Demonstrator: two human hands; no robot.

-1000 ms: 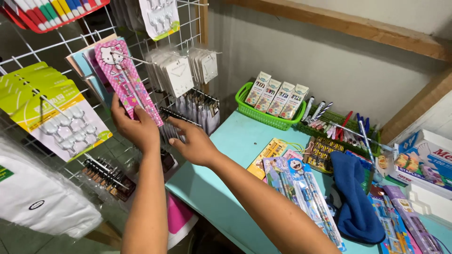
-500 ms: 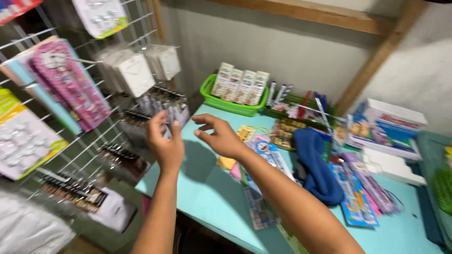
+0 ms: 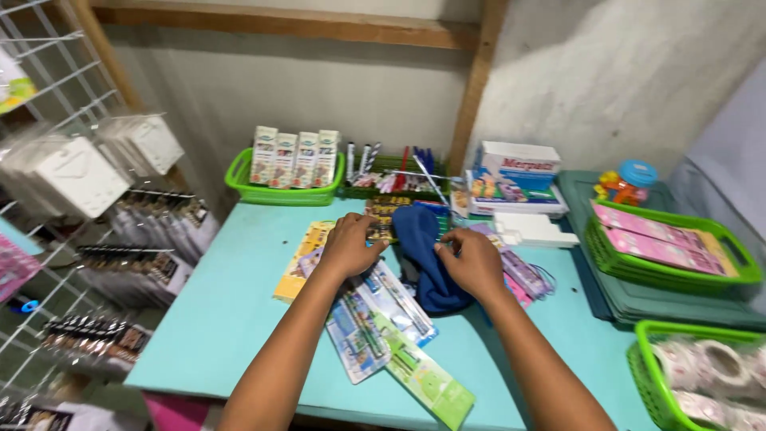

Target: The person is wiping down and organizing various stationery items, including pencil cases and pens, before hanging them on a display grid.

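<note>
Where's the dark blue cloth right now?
In the head view the dark blue cloth lies mid-table between both hands: the right hand pinches its right edge, the left hand rests on the stationery packs to its left.

My left grip (image 3: pixel 349 246) rests on the card packs (image 3: pixel 375 311), just left of the cloth (image 3: pixel 423 255) on the surface (image 3: pixel 231 311); my right grip (image 3: pixel 471 262) touches the cloth's right edge. Behind the cloth sits the pen tray (image 3: pixel 391 179), the box basket (image 3: pixel 283 172) to its left.
</note>
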